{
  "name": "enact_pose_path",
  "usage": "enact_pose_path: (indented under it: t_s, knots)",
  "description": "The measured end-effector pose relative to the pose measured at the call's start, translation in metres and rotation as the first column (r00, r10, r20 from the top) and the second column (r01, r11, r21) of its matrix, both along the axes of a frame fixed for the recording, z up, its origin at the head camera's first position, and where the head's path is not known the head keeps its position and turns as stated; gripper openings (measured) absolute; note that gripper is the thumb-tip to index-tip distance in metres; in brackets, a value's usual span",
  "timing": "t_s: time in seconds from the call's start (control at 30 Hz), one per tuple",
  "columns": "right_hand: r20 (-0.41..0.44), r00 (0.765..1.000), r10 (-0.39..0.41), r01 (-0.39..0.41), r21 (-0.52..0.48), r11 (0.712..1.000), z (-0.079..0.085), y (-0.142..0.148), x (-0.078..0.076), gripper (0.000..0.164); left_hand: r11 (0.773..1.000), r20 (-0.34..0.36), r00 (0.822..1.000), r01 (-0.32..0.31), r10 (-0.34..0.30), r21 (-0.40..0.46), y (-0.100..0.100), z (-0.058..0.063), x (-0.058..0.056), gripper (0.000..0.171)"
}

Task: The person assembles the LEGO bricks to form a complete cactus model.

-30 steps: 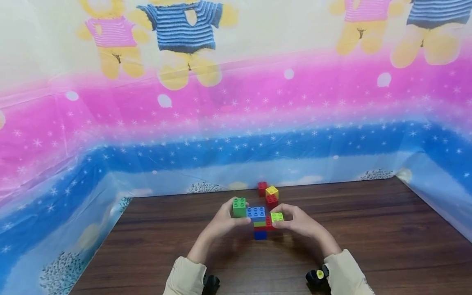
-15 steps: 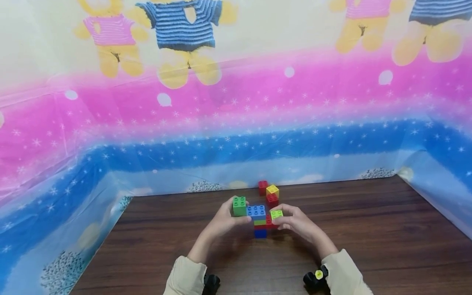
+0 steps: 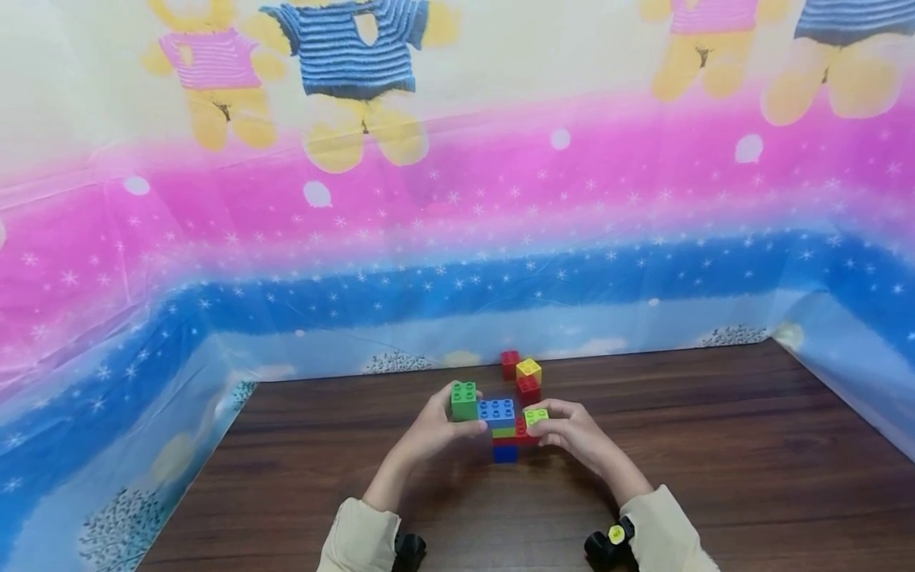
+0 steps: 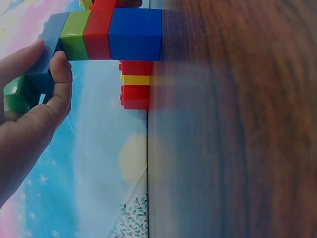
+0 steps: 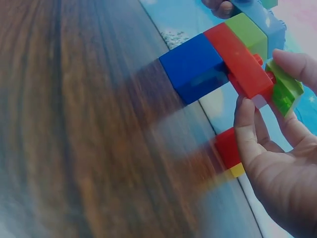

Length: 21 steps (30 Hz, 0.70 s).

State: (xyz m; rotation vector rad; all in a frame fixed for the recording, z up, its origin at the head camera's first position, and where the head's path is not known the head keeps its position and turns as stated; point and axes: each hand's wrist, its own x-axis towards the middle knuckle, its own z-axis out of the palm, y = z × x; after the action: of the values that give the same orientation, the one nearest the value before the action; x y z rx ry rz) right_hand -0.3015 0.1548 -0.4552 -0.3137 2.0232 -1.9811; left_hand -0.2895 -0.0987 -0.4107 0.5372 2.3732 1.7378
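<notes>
A stack of toy building bricks stands on the table: a dark blue brick [image 3: 504, 454] at the bottom, then a long red brick [image 5: 240, 62], a lime brick [image 4: 74, 37] and a lighter blue brick [image 3: 496, 410]. A green brick [image 3: 463, 400] sits on the upper blue brick's left end. My left hand [image 3: 427, 429] grips that end, thumb in front. With my right hand [image 3: 575, 434] I pinch a small lime brick [image 5: 286, 89] over the red brick's right end. It sits tilted against the red studs in the right wrist view, one finger under the red brick.
Behind the stack are a red brick [image 3: 528, 389], a yellow brick [image 3: 529, 370] and another red brick [image 3: 509, 365], close together near the table's back edge. A printed cloth [image 3: 457, 199] hangs behind the brown table [image 3: 322, 445].
My right wrist has shifted slightly left, and its fingers have moved a little around the small lime brick. The left hand and the stack hold almost the same place.
</notes>
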Motion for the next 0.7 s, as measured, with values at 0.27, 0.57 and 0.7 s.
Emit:
enact_pose_path:
  t_s: [0.27,0.57,0.7]
  knots:
    - [0.066,0.997,0.031,-0.029,-0.028,0.999,0.002,0.007,-0.002,0.059,1.000,0.014,1.000,0.004,-0.004,0.011,0.000,0.001,0.000,0.050]
    - [-0.005,0.995,0.095,-0.095,0.024,0.995,0.001,0.011,-0.002,0.054,1.000,0.019,1.000,0.010,-0.010,0.004,0.000,0.000,-0.001,0.051]
    - [-0.054,0.994,0.090,-0.086,0.073,0.994,0.001,0.009,-0.002,0.047,1.000,0.015,1.000,0.011,-0.011,0.002,0.000,-0.002,-0.002,0.050]
